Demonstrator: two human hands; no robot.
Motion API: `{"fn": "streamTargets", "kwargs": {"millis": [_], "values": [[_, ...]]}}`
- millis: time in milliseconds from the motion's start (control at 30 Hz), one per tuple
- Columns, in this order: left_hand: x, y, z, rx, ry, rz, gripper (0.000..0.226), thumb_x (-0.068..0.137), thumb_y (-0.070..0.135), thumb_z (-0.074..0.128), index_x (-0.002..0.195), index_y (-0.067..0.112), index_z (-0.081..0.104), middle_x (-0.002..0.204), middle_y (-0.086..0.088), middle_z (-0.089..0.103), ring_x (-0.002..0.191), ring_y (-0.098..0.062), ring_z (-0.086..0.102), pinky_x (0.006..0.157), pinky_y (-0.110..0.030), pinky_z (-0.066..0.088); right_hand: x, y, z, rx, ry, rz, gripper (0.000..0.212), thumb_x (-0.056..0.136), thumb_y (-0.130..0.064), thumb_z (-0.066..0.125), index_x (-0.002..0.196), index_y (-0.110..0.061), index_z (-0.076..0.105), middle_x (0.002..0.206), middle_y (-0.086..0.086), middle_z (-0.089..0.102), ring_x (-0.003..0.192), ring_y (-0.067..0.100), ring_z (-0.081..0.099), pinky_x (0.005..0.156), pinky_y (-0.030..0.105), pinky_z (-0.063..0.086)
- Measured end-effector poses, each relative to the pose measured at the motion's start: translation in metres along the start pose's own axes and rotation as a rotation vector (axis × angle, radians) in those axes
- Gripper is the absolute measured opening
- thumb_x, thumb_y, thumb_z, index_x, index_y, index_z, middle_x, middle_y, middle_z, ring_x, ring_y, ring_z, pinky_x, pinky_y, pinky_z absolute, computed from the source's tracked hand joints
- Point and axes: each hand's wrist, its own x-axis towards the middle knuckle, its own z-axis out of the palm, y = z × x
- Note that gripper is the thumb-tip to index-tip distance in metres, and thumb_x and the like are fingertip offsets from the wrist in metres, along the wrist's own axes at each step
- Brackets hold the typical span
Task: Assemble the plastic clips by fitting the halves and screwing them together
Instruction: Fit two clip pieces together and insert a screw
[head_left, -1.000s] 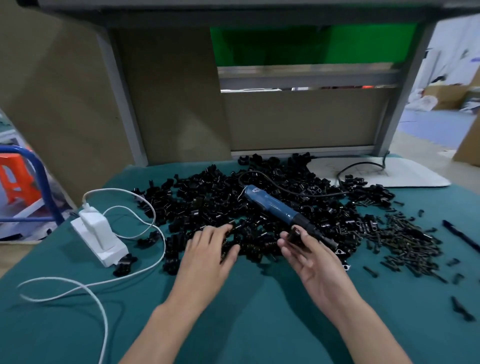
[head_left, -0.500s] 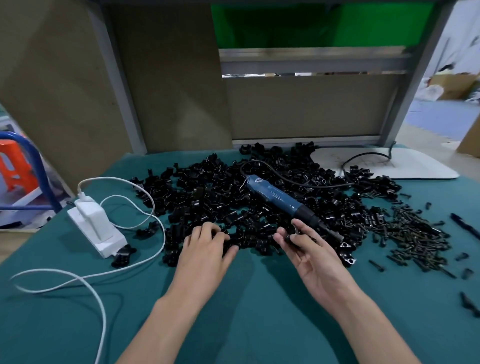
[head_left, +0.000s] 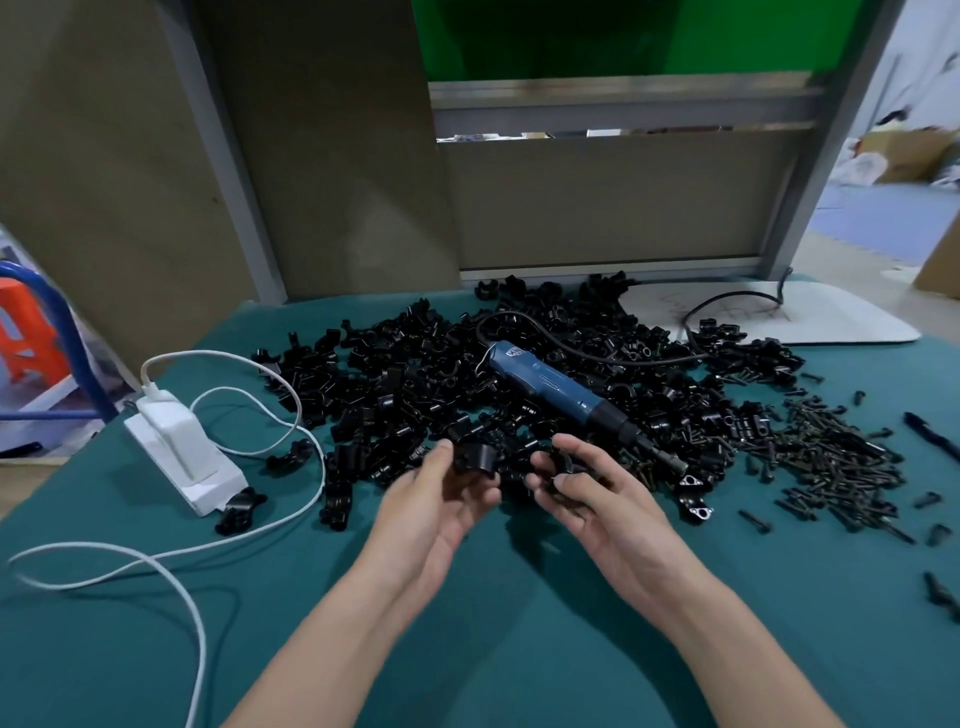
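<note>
Clip halves of glossy black moulded plastic sit in both hands just above the teal cloth-covered desk (head_left: 519, 649): the left hand (head_left: 436, 499) pinches a curved half (head_left: 475, 457) in its fingers, and the right hand (head_left: 587, 488) has its fingers curled round another half (head_left: 558, 467). Just beyond them spreads the heap of loose halves (head_left: 415, 395) with a blue electric screwdriver (head_left: 561, 395) lying on it, dark slender screws (head_left: 831, 457) piled to the right and a white charger (head_left: 182, 447) to the left.
</note>
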Motion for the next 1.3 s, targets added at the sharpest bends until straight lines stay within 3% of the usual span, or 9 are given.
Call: {"fn": "streamTargets", "kwargs": {"millis": [167, 267, 467, 633, 733, 833, 933, 1167, 1300], "values": [[-0.008, -0.018, 0.01, -0.031, -0.071, -0.079, 0.03, 0.105, 0.019, 0.05, 0.111, -0.008, 0.063, 0.097, -0.022, 0.074, 0.078, -0.023, 0.072, 0.066, -0.028, 0.061, -0.004, 0.006, 0.003, -0.257, -0.083, -0.064, 0.027, 0.091, -0.003, 0.072, 0.108, -0.024, 0.079, 0.12, 0.013, 0.073, 0.108, 0.023, 0.073, 0.088, 0.03, 0.058], [-0.009, -0.022, 0.011, 0.037, -0.077, 0.004, 0.024, 0.107, 0.013, 0.046, 0.116, 0.005, 0.067, 0.107, -0.019, 0.075, 0.084, -0.023, 0.073, 0.07, -0.029, 0.061, -0.003, 0.007, 0.001, -0.311, -0.069, -0.088, 0.029, 0.081, -0.018, 0.075, 0.109, -0.027, 0.078, 0.121, 0.012, 0.073, 0.112, 0.024, 0.071, 0.092, 0.033, 0.056], [-0.01, -0.027, 0.008, 0.291, -0.147, 0.147, 0.022, 0.104, 0.021, 0.051, 0.111, 0.015, 0.071, 0.105, -0.009, 0.077, 0.091, -0.018, 0.073, 0.072, -0.024, 0.058, -0.003, 0.009, 0.0, -0.342, -0.078, -0.117, 0.024, 0.082, -0.021, 0.077, 0.105, -0.026, 0.078, 0.109, 0.002, 0.076, 0.108, 0.024, 0.072, 0.089, 0.032, 0.058], [-0.004, -0.022, -0.004, 0.708, -0.292, 0.289, 0.024, 0.095, 0.021, 0.07, 0.115, 0.032, 0.064, 0.104, 0.011, 0.075, 0.096, -0.015, 0.072, 0.083, -0.028, 0.057, -0.002, 0.005, 0.001, -0.229, -0.047, -0.142, 0.023, 0.079, -0.017, 0.075, 0.1, -0.024, 0.08, 0.109, 0.013, 0.076, 0.101, 0.025, 0.074, 0.087, 0.033, 0.06], [-0.003, -0.021, -0.01, 0.971, -0.239, 0.376, 0.018, 0.091, 0.036, 0.074, 0.105, 0.039, 0.063, 0.097, 0.021, 0.072, 0.089, -0.003, 0.069, 0.082, -0.022, 0.055, 0.001, 0.002, -0.002, -0.146, -0.04, -0.152, 0.04, 0.08, -0.018, 0.073, 0.12, -0.017, 0.071, 0.114, 0.014, 0.076, 0.103, 0.024, 0.074, 0.085, 0.03, 0.061], [-0.003, -0.023, -0.006, 0.771, -0.227, 0.354, 0.012, 0.093, 0.033, 0.07, 0.101, 0.026, 0.065, 0.086, 0.005, 0.075, 0.076, -0.007, 0.071, 0.07, -0.021, 0.055, 0.002, 0.002, -0.003, -0.118, -0.047, -0.156, 0.048, 0.082, -0.023, 0.072, 0.128, -0.01, 0.065, 0.116, 0.013, 0.076, 0.106, 0.025, 0.073, 0.091, 0.032, 0.06], [-0.005, -0.024, 0.0, 0.587, -0.239, 0.314, 0.031, 0.09, 0.041, 0.063, 0.106, 0.014, 0.066, 0.087, 0.001, 0.077, 0.077, -0.01, 0.071, 0.07, -0.023, 0.057, 0.001, 0.003, -0.003, -0.12, -0.056, -0.162, 0.04, 0.082, -0.023, 0.073, 0.12, -0.01, 0.073, 0.115, 0.013, 0.076, 0.104, 0.026, 0.073, 0.09, 0.032, 0.06], [-0.012, -0.039, 0.001, 0.658, -0.294, 0.356, 0.029, 0.091, 0.049, 0.055, 0.111, 0.031, 0.067, 0.097, 0.011, 0.076, 0.085, -0.012, 0.072, 0.072, -0.023, 0.057, -0.004, 0.005, -0.001, -0.335, -0.057, -0.188, 0.049, 0.073, -0.048, 0.087, 0.118, -0.03, 0.077, 0.118, 0.006, 0.075, 0.117, 0.027, 0.069, 0.112, 0.055, 0.046], [-0.013, -0.037, -0.002, 0.77, -0.297, 0.407, 0.031, 0.098, 0.045, 0.05, 0.121, 0.032, 0.066, 0.104, 0.017, 0.075, 0.093, -0.003, 0.071, 0.079, -0.015, 0.052, -0.008, 0.005, 0.001, -0.378, -0.069, -0.216, 0.058, 0.07, -0.057, 0.087, 0.121, -0.032, 0.075, 0.124, 0.003, 0.074, 0.123, 0.025, 0.066, 0.114, 0.053, 0.044]]}}
